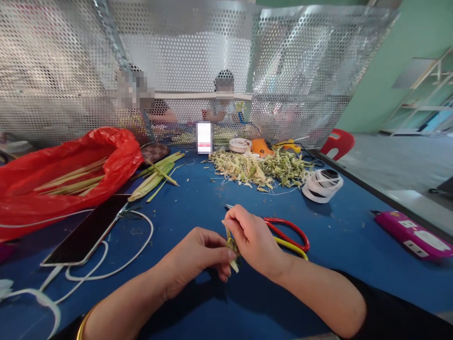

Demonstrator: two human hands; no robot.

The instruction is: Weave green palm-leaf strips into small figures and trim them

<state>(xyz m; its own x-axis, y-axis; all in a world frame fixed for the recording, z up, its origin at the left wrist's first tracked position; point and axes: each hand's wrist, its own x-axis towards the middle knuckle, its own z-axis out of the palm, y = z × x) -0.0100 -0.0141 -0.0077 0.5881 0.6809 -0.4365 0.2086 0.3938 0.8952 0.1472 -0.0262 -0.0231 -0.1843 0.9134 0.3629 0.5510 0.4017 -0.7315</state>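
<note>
My left hand pinches a small folded piece of pale green leaf between thumb and fingers. My right hand is closed on a narrow strip at the top of the same piece, and its curled fingers hide part of it. Scissors with one red and one yellow handle lie on the blue table beside and behind my right hand, their tip showing past the knuckles. Farther back spreads a pile of small folded, knotted leaf pieces. Long leaf strips rest at the left.
At left are a red plastic bag with leaves inside, a tablet and a looped white cable. A white ribbon roll and a magenta case lie right. Behind a perforated screen sit two people.
</note>
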